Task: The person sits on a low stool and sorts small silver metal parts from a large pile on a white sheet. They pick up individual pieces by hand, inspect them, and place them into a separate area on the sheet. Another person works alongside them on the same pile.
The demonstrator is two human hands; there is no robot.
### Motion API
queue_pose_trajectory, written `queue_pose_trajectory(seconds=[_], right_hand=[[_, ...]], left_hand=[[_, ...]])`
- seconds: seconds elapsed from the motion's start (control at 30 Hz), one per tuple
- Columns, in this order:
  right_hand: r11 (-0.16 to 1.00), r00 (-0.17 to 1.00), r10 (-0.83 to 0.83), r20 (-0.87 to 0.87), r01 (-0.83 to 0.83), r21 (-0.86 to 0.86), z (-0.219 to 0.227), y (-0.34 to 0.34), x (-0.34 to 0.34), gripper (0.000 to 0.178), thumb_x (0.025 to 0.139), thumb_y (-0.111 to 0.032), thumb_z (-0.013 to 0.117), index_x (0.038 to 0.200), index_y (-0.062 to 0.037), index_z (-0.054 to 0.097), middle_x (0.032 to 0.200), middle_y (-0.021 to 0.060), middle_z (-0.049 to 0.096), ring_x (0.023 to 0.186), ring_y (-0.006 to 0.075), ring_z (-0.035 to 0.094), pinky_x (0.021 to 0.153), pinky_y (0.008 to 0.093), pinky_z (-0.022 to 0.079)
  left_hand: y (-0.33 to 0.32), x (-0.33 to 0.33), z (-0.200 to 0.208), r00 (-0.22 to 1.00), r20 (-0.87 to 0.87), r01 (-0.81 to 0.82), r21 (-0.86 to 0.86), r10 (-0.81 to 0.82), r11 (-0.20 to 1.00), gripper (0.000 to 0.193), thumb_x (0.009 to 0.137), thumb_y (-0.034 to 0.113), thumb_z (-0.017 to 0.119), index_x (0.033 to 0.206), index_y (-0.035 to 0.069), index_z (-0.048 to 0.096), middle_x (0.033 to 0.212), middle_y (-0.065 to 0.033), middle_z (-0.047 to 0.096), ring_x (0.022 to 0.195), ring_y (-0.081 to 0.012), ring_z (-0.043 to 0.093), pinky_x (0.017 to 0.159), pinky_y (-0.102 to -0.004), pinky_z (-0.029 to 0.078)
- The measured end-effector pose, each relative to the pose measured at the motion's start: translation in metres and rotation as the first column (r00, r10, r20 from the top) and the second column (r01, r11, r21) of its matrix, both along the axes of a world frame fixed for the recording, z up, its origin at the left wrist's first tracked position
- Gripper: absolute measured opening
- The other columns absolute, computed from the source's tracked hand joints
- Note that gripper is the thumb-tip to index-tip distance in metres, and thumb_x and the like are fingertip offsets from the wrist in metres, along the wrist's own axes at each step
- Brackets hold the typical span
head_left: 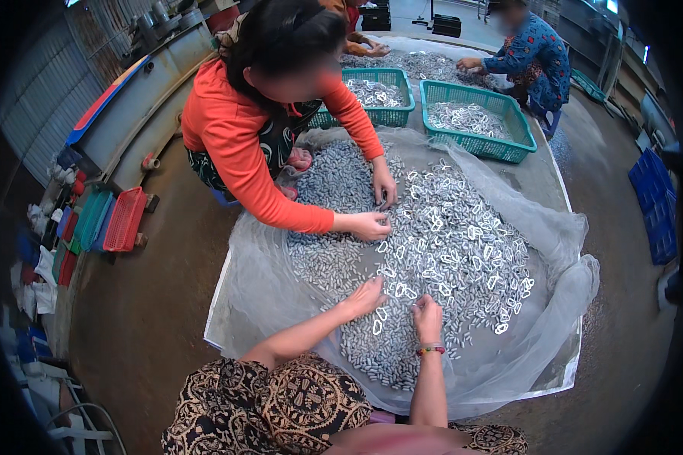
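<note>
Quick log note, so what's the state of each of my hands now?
Left hand: bent over the grey pieces; grip can't be told.
Right hand: curled; holding anything can't be told.

Center well lit, cool and fairly even; shadows soft, main source can't be pinned down. White rings (pixel 501 328) run near blown out; grey pieces (pixel 379 358) stay legible. Floor (pixel 596 144) shows sheen at right. Corrugated wall (pixel 34 114) sits dim. Heavy fisheye: straight edges bow, corners go black. Blur patches hide the faces of the co-worker in orange (pixel 243 155) and co-worker in blue (pixel 539 64).
</note>
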State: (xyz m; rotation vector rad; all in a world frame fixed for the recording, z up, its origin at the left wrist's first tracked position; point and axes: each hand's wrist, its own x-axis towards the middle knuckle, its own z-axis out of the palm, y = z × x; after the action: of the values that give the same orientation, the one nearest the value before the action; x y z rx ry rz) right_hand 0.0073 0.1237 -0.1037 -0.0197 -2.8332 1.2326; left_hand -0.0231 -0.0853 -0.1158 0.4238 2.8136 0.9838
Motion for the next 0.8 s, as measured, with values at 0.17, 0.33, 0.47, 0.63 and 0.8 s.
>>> queue_pose_trajectory(seconds=[0.17, 0.33, 0.47, 0.63, 0.8], right_hand=[[0.504, 0.886, 0.096, 0.453, 0.349, -0.79, 0.025, 0.019, -0.006, 0.011, 0.079, -0.012, 0.069, 0.08, -0.0101, 0.058, 0.076, 0.0013, 0.06, 0.065, 0.0104, 0.056, 0.05, 0.0211, 0.043], [0.082, 0.947, 0.161, 0.278, 0.268, -0.96, 0.064, 0.024, -0.004, 0.008, 0.084, -0.014, 0.062, 0.086, -0.0115, 0.054, 0.086, 0.0054, 0.06, 0.068, 0.0109, 0.057, 0.047, 0.0184, 0.042], [0.12, 0.954, 0.19, 0.234, 0.214, -0.97, 0.081, 0.017, -0.002, 0.026, 0.082, -0.017, 0.062, 0.106, -0.007, 0.055, 0.097, 0.0082, 0.061, 0.08, 0.0193, 0.06, 0.057, 0.023, 0.048], [-0.085, 0.951, 0.038, 0.308, 0.31, -0.947, 0.072, 0.022, 0.0, 0.017, 0.088, -0.016, 0.057, 0.098, -0.0021, 0.057, 0.092, 0.0077, 0.058, 0.088, 0.0198, 0.056, 0.081, 0.0348, 0.049], [-0.346, 0.968, 0.248, 0.03, 0.117, -0.931, 0.06, 0.026, -0.005, 0.021, 0.087, -0.012, 0.059, 0.103, 0.0006, 0.054, 0.073, 0.0101, 0.051, 0.058, 0.018, 0.051, 0.038, 0.0204, 0.039]], left_hand=[[-0.018, -0.003, 0.012, 0.991, -0.127, 0.057, 0.088, -0.046, 0.995, 0.033, 0.079, 0.015, 0.059, 0.106, -0.001, 0.05, 0.088, -0.0217, 0.06, 0.08, -0.0362, 0.06, 0.072, -0.0424, 0.048], [-0.04, -0.018, 0.052, 0.777, 0.618, -0.499, 0.718, -0.115, 0.486, 0.032, 0.076, 0.011, 0.053, 0.106, 0.0, 0.053, 0.079, -0.0073, 0.055, 0.069, -0.0152, 0.056, 0.05, -0.0236, 0.045], [-0.052, -0.018, 0.067, 0.777, 0.478, -0.532, 0.846, -0.409, -0.022, 0.028, 0.076, 0.015, 0.052, 0.101, 0.002, 0.053, 0.087, -0.0077, 0.057, 0.075, -0.0183, 0.059, 0.05, -0.0228, 0.045], [-0.059, -0.027, 0.064, 0.767, 0.47, -0.548, 0.834, -0.436, -0.066, 0.042, 0.07, 0.01, 0.058, 0.11, 0.0, 0.052, 0.109, -0.0166, 0.059, 0.098, -0.0296, 0.06, 0.061, -0.0327, 0.054], [-0.057, -0.053, 0.055, 0.744, 0.638, -0.565, 0.759, -0.196, 0.325, 0.026, 0.077, 0.009, 0.054, 0.1, 0.0, 0.058, 0.087, -0.0077, 0.059, 0.081, -0.0151, 0.06, 0.052, -0.0252, 0.046]])
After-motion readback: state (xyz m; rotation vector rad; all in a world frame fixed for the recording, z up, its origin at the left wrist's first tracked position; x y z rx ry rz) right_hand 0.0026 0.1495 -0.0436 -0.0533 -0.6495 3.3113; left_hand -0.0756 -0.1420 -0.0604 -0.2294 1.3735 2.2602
